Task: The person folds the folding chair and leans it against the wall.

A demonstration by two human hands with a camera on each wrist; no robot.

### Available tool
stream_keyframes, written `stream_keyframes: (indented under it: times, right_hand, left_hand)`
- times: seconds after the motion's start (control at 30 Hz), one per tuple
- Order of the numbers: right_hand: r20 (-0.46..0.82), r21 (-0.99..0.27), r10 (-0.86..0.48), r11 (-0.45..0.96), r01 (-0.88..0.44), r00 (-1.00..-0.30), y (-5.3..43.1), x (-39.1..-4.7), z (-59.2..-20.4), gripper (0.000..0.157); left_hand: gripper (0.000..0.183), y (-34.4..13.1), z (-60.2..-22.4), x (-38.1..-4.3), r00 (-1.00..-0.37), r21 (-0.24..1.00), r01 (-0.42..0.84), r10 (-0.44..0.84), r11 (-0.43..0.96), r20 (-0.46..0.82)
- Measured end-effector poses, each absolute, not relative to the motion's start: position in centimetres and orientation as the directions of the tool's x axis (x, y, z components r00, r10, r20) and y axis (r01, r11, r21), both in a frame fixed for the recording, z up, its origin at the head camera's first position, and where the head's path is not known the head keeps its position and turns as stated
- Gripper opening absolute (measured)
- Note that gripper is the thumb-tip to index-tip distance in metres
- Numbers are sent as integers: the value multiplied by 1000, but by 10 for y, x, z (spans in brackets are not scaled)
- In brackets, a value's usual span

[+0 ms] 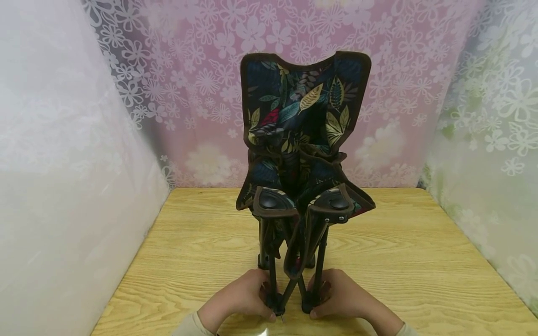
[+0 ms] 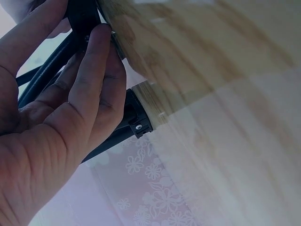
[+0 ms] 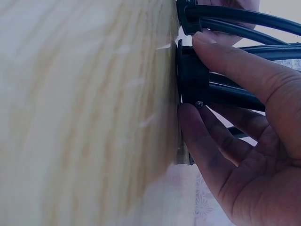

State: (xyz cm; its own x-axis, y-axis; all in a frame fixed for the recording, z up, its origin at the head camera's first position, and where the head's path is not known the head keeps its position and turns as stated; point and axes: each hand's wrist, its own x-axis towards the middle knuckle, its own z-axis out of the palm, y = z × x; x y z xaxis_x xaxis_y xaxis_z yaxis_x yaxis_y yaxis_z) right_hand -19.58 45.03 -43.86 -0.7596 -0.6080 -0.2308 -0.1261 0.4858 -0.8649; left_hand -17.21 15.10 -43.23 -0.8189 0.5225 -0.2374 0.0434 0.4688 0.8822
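Observation:
A small folding camp chair (image 1: 311, 121) in dark leaf-print fabric with brown edging stands upright, partly folded, its black tube legs close together. My left hand (image 1: 248, 296) holds the foot of its near left leg; in the left wrist view the fingers (image 2: 91, 70) curl about that black plastic foot (image 2: 83, 20). The near right foot (image 3: 194, 73) is pinched between the thumb and fingers of my right hand (image 1: 340, 296). Both of these feet are low, at the tabletop. Another foot (image 2: 136, 117) with a screw shows behind my left hand.
Under the chair is a wood-grain table (image 1: 201, 233) with a glossy top. A pink flowered backdrop (image 1: 201, 107) hangs behind it. Pale sheets stand at the left (image 1: 71, 163) and, flower-printed, at the right (image 1: 491, 140).

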Motion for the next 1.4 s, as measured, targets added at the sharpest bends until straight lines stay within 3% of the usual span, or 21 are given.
stream_keyframes:
  times: [1.4]
  right_hand:
    - [-221, -859, -600, 493, -139, -768, 448, -197, -441, 39]
  left_hand:
    - [35, 153, -430, -174, -810, 875, 45, 530, 482, -250]
